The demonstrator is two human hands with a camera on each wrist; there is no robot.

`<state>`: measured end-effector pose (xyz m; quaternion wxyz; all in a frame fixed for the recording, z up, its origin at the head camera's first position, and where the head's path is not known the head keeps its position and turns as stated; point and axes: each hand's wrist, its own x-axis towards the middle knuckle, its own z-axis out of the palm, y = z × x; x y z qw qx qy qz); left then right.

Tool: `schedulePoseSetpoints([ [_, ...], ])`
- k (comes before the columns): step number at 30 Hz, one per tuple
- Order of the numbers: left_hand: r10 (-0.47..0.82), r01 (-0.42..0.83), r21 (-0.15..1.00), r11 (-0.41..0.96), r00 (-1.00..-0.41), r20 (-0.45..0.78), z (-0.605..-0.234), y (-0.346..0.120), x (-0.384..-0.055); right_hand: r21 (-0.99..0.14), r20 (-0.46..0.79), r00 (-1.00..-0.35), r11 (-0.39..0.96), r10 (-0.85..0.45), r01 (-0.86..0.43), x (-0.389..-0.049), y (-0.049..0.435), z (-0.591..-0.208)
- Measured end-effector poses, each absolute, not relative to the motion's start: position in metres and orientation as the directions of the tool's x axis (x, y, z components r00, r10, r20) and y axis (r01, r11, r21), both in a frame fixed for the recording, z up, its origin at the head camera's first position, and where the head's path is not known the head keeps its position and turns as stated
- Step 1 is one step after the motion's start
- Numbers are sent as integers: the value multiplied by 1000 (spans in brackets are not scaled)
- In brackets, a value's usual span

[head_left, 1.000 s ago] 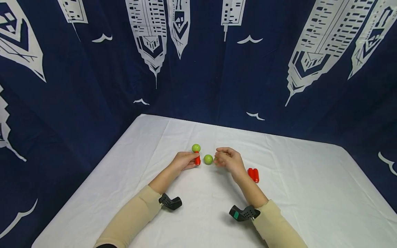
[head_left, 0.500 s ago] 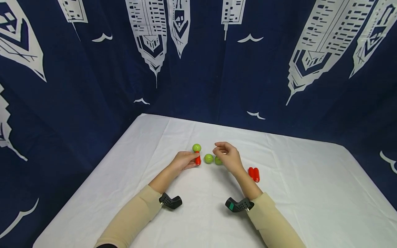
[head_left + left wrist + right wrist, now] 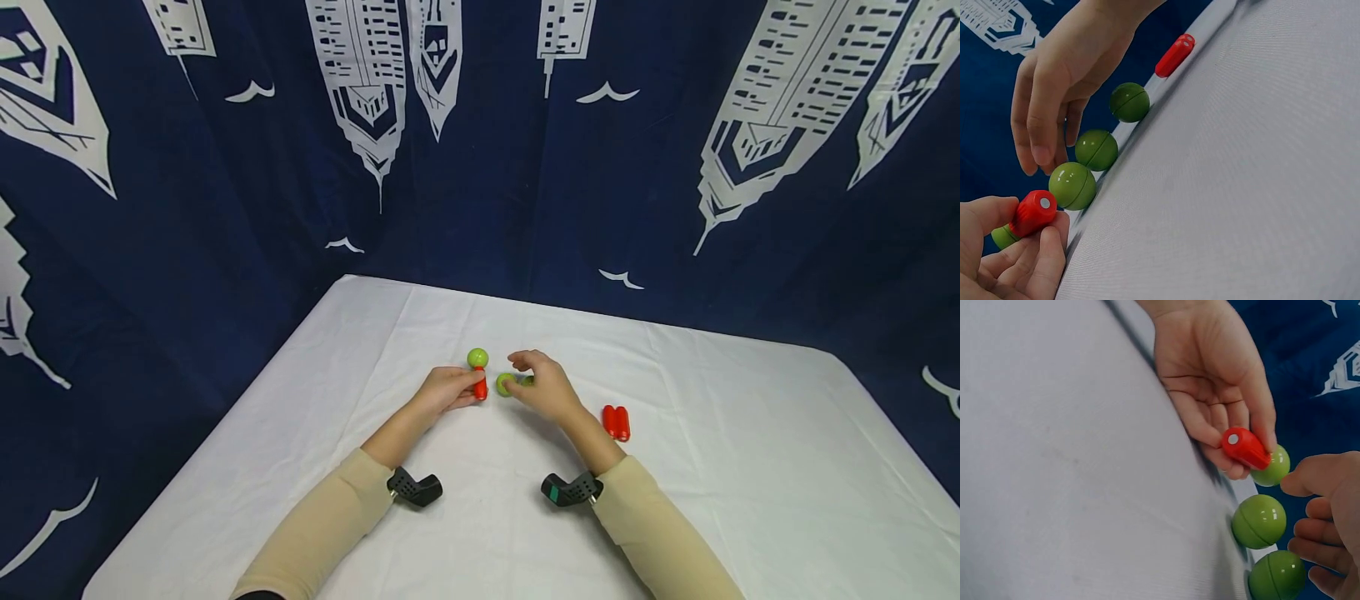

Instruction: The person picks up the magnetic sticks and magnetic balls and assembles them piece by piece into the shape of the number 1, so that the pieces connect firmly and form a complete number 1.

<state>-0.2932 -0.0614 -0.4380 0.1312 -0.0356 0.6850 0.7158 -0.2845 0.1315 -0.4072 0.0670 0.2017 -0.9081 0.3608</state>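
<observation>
My left hand pinches a short red rod between thumb and fingers. A green ball sits at the rod's far end, touching it. The rod's near end shows a pale round spot in the right wrist view. To its right, a green ball rests on the table, with another green ball beside it. Past these, a further green ball appears in the left wrist view. My right hand hovers over the loose balls, fingers loosely bent and spread from the thumb, holding nothing.
Two red rods lie side by side on the white table cloth, right of my right hand. A dark blue curtain with white building prints hangs behind the table.
My right hand has shifted a little left and its thumb has come out in front of the nearest loose ball. The left hand keeps its grip on the rod in the same place.
</observation>
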Motion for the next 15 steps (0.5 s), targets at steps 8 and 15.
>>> schedulePoseSetpoints([
  [8,153,-209,978,-10,-967,-205,-438,-62,-291,-480,251,-890,750,-379,-455,-287,127,-413],
  [15,150,-195,981,-4,-970,-193,-439,-62,-291,-392,259,-875,783,-409,-482,-287,125,-416],
])
